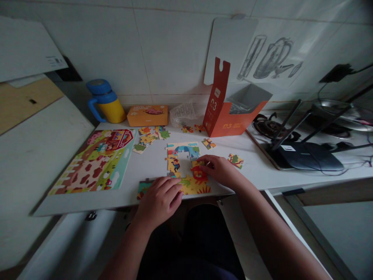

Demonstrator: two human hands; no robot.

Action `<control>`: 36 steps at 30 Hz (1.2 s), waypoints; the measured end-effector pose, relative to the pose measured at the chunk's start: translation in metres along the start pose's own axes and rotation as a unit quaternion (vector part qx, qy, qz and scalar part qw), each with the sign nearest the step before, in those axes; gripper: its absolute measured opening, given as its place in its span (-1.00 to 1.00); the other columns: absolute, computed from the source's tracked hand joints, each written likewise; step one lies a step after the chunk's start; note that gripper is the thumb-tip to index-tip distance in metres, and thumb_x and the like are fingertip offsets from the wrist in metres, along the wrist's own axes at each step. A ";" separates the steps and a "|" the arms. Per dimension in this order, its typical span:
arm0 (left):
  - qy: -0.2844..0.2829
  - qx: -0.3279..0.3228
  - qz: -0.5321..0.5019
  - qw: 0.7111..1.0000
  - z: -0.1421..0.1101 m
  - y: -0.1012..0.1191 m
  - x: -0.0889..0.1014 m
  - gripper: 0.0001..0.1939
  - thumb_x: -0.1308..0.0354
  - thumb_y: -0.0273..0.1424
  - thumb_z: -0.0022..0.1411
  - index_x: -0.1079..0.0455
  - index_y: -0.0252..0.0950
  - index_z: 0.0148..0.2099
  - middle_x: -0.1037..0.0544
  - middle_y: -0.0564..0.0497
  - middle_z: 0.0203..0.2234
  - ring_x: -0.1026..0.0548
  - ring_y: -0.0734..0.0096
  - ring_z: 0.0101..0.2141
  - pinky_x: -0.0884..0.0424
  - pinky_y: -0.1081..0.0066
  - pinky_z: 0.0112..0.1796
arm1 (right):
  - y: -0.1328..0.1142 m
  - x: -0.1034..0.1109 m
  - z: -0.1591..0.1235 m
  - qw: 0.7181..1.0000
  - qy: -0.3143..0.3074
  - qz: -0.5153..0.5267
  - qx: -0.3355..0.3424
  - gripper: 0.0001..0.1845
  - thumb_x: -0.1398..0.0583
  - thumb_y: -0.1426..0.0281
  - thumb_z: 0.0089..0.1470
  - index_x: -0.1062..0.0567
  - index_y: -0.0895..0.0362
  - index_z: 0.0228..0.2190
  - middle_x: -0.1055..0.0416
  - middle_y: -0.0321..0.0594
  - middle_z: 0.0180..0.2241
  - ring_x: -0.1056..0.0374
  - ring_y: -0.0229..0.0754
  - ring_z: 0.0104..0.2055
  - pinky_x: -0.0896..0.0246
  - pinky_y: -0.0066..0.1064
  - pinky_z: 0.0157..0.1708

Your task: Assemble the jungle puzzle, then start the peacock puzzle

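A partly joined jigsaw puzzle (175,165) lies near the table's front edge, its pieces forming a frame around a gap in the middle. My right hand (217,169) is at its right side, fingers pinched on a puzzle piece (199,174) with a red animal. My left hand (161,198) rests palm down at the lower left corner, its fingers stretched over the puzzle's edge. Beside it, partly covered by that hand, is a teal puzzle piece (142,188). Loose puzzle pieces (148,138) lie in a heap behind, and single pieces (235,160) lie to the right.
A farm picture board (96,163) lies at left. Along the wall stand a blue and yellow jug (109,105), an orange box (148,115), a clear plastic bag (183,114) and an open orange-red box (230,116). A black router (305,155) and a gas stove (271,126) are at right.
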State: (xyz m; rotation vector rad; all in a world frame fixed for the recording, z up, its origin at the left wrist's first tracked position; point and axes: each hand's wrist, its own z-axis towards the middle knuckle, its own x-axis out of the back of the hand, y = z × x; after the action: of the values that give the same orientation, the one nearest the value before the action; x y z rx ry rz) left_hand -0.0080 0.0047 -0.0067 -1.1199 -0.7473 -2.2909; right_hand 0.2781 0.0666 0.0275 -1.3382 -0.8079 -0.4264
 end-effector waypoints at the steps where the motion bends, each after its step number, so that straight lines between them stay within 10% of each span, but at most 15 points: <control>1: 0.000 0.002 0.000 1.000 0.000 0.000 0.000 -0.82 -0.23 -0.46 0.43 -0.53 -0.22 0.04 -0.67 -0.06 0.02 -0.61 0.13 0.01 -0.60 -0.03 0.08 | -0.001 0.000 0.000 1.000 0.005 -0.008 0.009 -0.69 -0.30 0.29 0.29 -0.67 0.00 0.04 -0.64 -0.20 -0.21 -0.44 -0.18 -0.34 -0.30 -0.36 -0.30; 12: -0.005 0.005 -0.001 1.000 0.001 0.000 0.002 -0.82 -0.22 -0.46 0.43 -0.53 -0.22 0.04 -0.68 -0.06 0.02 -0.62 0.13 0.01 -0.60 -0.02 0.08 | 0.001 -0.009 0.000 0.998 0.042 -0.049 -0.001 -0.44 -0.49 0.28 0.10 -0.58 0.10 0.11 -0.55 -0.11 -0.04 -0.47 -0.12 -0.19 -0.36 -0.31 -0.15; 36: -0.009 0.006 0.000 1.000 0.001 0.001 0.002 -0.81 -0.22 -0.47 0.43 -0.53 -0.22 0.05 -0.68 -0.06 0.03 -0.62 0.13 0.02 -0.60 -0.02 0.09 | -0.003 -0.009 -0.003 0.996 0.029 -0.080 -0.005 -0.65 -0.46 0.26 0.16 -0.63 0.08 -0.04 -0.58 -0.12 -0.09 -0.49 -0.09 -0.20 -0.30 -0.33 -0.22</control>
State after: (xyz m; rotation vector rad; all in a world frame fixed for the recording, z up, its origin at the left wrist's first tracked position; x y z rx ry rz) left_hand -0.0082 0.0037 -0.0042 -1.1362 -0.7674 -2.2760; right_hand 0.2711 0.0619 0.0231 -1.2696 -0.8687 -0.5944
